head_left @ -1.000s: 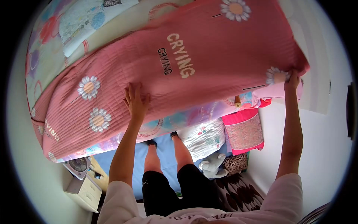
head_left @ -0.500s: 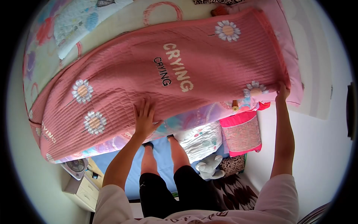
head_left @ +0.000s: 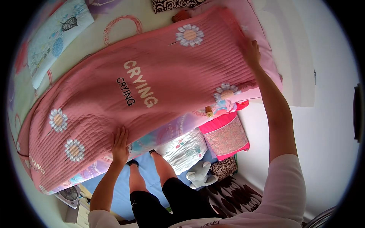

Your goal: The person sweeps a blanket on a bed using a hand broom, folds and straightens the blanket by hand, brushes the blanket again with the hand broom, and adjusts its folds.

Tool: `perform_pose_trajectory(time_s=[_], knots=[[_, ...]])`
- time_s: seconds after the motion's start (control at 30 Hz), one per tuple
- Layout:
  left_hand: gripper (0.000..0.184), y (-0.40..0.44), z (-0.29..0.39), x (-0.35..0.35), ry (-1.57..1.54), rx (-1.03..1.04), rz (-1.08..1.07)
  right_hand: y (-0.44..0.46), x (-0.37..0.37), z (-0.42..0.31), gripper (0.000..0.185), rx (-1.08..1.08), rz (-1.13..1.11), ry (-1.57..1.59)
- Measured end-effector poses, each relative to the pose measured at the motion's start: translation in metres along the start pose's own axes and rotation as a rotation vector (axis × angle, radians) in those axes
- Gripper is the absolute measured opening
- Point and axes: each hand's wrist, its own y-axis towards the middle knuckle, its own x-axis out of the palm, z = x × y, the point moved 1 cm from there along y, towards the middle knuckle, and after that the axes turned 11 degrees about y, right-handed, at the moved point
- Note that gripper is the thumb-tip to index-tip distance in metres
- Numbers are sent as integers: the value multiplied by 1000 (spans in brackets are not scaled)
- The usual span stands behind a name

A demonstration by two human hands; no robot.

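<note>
A pink quilted bedspread point(head_left: 171, 72) with daisies and the word CRYING lies over the bed, slightly wrinkled. My left hand point(head_left: 120, 147) rests flat on its near side, fingers stretched out. At the bedspread's right edge is my right hand point(head_left: 251, 55), fingers curled at the border, which is blurred there. The bedspread's near right corner lies below that hand, beside a daisy. Under it, a pastel patterned mattress side point(head_left: 167, 131) shows, with a small wooden peg-like piece point(head_left: 209, 111) sticking out. A pink sheet point(head_left: 262, 45) extends past the right edge.
On the far side of the bed lies a pale blue patterned pillow point(head_left: 61, 38). Below are a blue mat point(head_left: 148, 171), a pink pillow point(head_left: 226, 135), a grey plush toy point(head_left: 198, 174) and a fan point(head_left: 69, 193). A white wall point(head_left: 315, 144) stands to the right.
My right hand has left the near right corner and moved up along the bedspread's right edge. My left hand stays on the near side. The whole view has shifted.
</note>
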Motion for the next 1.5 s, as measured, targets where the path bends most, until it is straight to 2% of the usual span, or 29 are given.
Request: perform_pose_trajectory(time_s=[0.13,0.23,0.5,0.6,0.7,0.77,0.8,0.83,0.87,0.93,1.03,1.1,1.13,1.2,1.23,1.27,1.3,1.4,1.43,1.5], knots=[[67,4,3,5,100,-4,-110,20,17,-6,56,37,41,63],[71,3,9,19,226,-29,-117,34,33,-6,54,65,70,109],[72,-1,2,15,212,28,-204,18,27,46,43,113,145,172],[70,-3,-1,20,252,50,-184,17,22,47,47,132,180,157],[66,-1,0,20,270,52,-164,33,26,34,57,220,97,180],[62,-1,2,19,271,40,-176,48,23,21,68,232,-11,325],[60,-3,5,24,291,43,-91,54,20,12,68,227,-20,335],[57,-4,8,27,314,47,-5,61,17,3,70,209,-73,225],[57,-6,15,28,320,38,-10,68,17,-3,73,189,-126,113],[53,-8,34,31,55,-32,21,92,25,-3,76,153,-146,159],[51,2,82,48,-20,19,54,112,33,-8,69,59,-102,162],[49,18,118,52,-83,33,82,116,37,-19,51,-31,-21,168],[49,33,132,53,-79,0,147,115,38,-22,51,-30,-6,153],[48,59,149,63,-98,-23,228,111,38,-25,37,-83,-48,7],[50,67,152,72,-61,-47,204,112,33,-26,37,-83,-39,-8],[51,76,154,75,-18,-73,178,113,32,-24,38,-6,11,122],[48,87,156,75,-16,-84,189,112,31,-23,39,72,58,257],[41,104,144,92,57,-27,178,118,44,-15,42,115,136,367],[41,110,140,96,56,-23,182,122,51,-11,42,116,141,365],[29,117,137,95,23,49,224,121,59,-12,44,99,200,331]])
